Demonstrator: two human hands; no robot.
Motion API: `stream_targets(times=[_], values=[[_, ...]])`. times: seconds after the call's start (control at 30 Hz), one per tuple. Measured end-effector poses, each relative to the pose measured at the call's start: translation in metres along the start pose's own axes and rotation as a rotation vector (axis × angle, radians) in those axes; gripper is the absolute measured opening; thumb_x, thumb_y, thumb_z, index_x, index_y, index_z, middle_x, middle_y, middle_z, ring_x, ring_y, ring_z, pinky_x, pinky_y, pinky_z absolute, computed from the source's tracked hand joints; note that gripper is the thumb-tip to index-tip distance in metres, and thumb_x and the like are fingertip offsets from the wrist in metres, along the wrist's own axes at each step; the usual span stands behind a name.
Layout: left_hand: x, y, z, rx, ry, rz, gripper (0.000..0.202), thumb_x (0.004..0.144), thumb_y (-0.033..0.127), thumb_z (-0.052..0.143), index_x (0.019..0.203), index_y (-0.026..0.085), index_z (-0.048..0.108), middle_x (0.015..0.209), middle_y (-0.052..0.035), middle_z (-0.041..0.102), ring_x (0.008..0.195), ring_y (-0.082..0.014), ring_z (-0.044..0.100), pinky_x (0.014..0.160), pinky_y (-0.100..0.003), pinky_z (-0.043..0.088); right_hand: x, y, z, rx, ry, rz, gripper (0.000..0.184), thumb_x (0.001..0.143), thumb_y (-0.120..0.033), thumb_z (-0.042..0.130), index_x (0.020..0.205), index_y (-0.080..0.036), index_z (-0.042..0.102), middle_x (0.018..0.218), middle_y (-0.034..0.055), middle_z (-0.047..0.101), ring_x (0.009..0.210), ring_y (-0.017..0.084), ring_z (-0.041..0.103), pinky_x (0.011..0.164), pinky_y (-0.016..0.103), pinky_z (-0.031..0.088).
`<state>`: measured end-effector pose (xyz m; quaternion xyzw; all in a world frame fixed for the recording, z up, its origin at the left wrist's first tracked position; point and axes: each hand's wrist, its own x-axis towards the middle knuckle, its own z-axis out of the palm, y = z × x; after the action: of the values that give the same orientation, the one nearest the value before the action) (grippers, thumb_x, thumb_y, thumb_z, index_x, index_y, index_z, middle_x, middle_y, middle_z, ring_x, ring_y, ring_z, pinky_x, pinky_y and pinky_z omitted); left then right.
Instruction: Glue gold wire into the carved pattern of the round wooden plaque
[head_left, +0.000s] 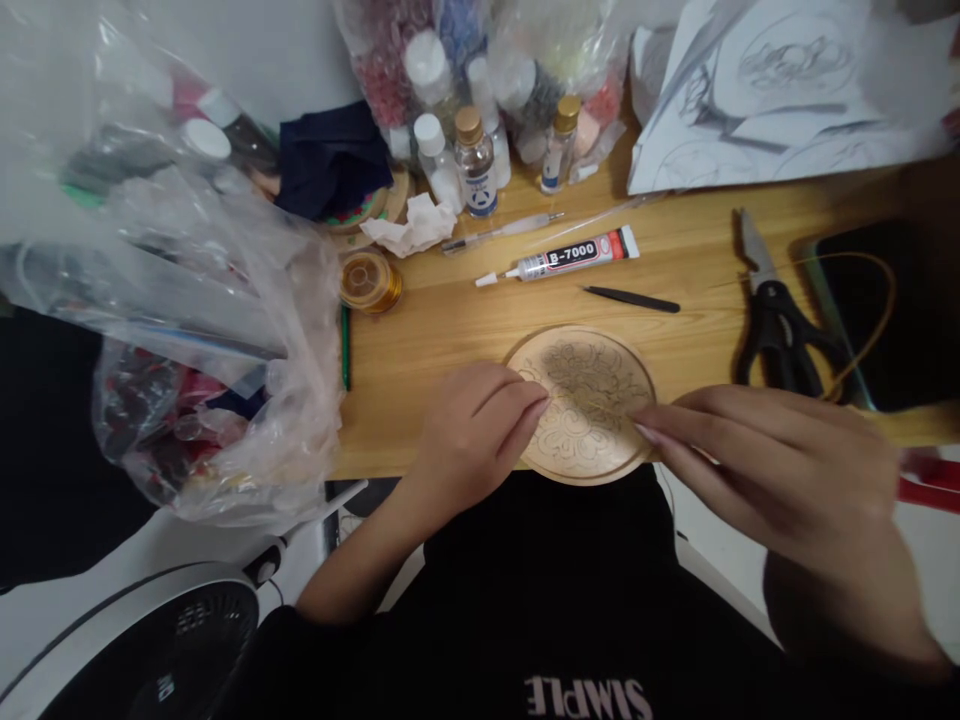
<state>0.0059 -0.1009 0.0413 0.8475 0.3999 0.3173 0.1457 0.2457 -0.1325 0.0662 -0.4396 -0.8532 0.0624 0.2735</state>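
Observation:
A round wooden board [592,440] with a raised rim lies at the table's front edge, partly overhanging my lap. Dark floral line work covers its face. My left hand [480,425] comes over the board's left rim, thumb and forefinger pinched together above the pattern. From the right, my right hand [780,470] reaches in with thumb and fingertips pressed together at the right rim. Whatever sits in either pinch is too fine to make out. A loop of thin golden wire [892,290] curves over the phone and drops out of sight behind my right hand.
Beyond the board lie black tweezers [634,299], a B-7000 glue tube [574,256] and a pen [502,232]. Black-handled scissors [780,320] and a dark phone [892,320] are right. A golden wire spool [371,280] and plastic bag [225,400] stand left; small bottles [476,165] behind.

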Motion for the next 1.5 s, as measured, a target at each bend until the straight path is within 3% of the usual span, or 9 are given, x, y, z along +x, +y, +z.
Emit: stream_targets(times=[0.23,0.37,0.47,0.6,0.7,0.9,1.1,1.23,1.5], values=[[0.014,0.007,-0.001,0.178,0.107,0.175,0.006,0.086,0.01,0.065,0.091,0.012,0.063,0.077,-0.0037,0.067,0.07,-0.0148,0.059,0.063,-0.03,0.044,0.01,-0.008,-0.016,-0.068,0.012,0.062,0.018,0.087,-0.014,0.063,0.101,-0.024,0.066,0.082,0.0015,0.07,0.068,0.016,0.064,0.06,0.03,0.049],[0.014,0.008,-0.002,0.195,0.136,0.208,0.008,0.084,0.01,0.068,0.089,0.014,0.063,0.079,-0.0026,0.067,0.071,-0.0142,0.06,0.063,-0.029,0.045,0.012,-0.006,-0.017,-0.038,0.031,0.061,0.017,0.085,-0.014,0.065,0.101,-0.02,0.066,0.079,0.0031,0.07,0.065,0.014,0.063,0.058,0.028,0.048],[0.013,0.009,-0.003,0.127,0.153,0.146,0.006,0.087,0.012,0.065,0.09,0.016,0.063,0.08,-0.0017,0.067,0.072,-0.0135,0.061,0.065,-0.029,0.047,0.012,-0.004,-0.015,-0.002,0.015,0.073,0.016,0.085,-0.013,0.066,0.1,-0.018,0.065,0.08,0.003,0.069,0.067,0.013,0.064,0.059,0.026,0.048],[0.013,0.011,-0.004,-0.209,0.113,-0.028,0.005,0.092,0.017,0.06,0.092,0.018,0.065,0.083,-0.0016,0.067,0.076,-0.0114,0.063,0.069,-0.026,0.052,0.011,-0.003,-0.009,0.124,-0.006,0.107,0.014,0.087,-0.01,0.063,0.099,-0.018,0.064,0.086,0.003,0.069,0.072,0.012,0.065,0.062,0.025,0.05],[0.015,0.012,-0.003,-0.354,0.085,-0.046,0.004,0.091,0.017,0.061,0.09,0.017,0.066,0.083,-0.0014,0.066,0.077,-0.0098,0.063,0.069,-0.023,0.053,0.013,-0.005,-0.001,0.253,-0.011,0.115,0.016,0.087,-0.009,0.062,0.1,-0.017,0.064,0.086,0.0038,0.069,0.072,0.013,0.066,0.062,0.025,0.052],[0.01,0.008,0.004,-0.297,0.014,0.059,0.007,0.09,0.014,0.06,0.085,0.017,0.064,0.08,-0.0007,0.065,0.074,-0.0105,0.06,0.066,-0.025,0.05,0.018,-0.014,0.016,0.332,-0.001,0.152,0.016,0.089,-0.01,0.06,0.104,-0.017,0.065,0.088,0.003,0.073,0.075,0.011,0.069,0.063,0.021,0.054],[0.005,0.007,0.008,-0.235,0.035,0.04,0.004,0.09,0.016,0.061,0.088,0.018,0.063,0.08,-0.0006,0.066,0.075,-0.0115,0.061,0.068,-0.027,0.05,0.016,-0.014,0.023,0.29,0.031,0.171,0.008,0.087,-0.012,0.065,0.094,-0.016,0.066,0.081,0.003,0.073,0.068,0.01,0.067,0.061,0.021,0.053],[0.008,0.011,0.007,-0.27,0.049,-0.025,0.004,0.089,0.015,0.062,0.087,0.017,0.065,0.08,-0.0017,0.067,0.075,-0.0118,0.062,0.068,-0.026,0.051,0.015,-0.014,0.024,0.335,0.039,0.207,0.005,0.088,-0.013,0.064,0.091,-0.017,0.066,0.076,0.0016,0.071,0.064,0.009,0.065,0.058,0.02,0.051],[0.011,0.012,0.001,-0.584,-0.136,-0.255,0.01,0.089,0.01,0.058,0.085,0.016,0.064,0.078,0.0003,0.062,0.076,-0.0107,0.061,0.07,-0.025,0.051,0.014,-0.013,0.028,0.469,-0.006,0.324,0.004,0.087,-0.016,0.066,0.086,-0.02,0.066,0.073,-0.0026,0.07,0.054,0.005,0.057,0.049,0.018,0.043]])
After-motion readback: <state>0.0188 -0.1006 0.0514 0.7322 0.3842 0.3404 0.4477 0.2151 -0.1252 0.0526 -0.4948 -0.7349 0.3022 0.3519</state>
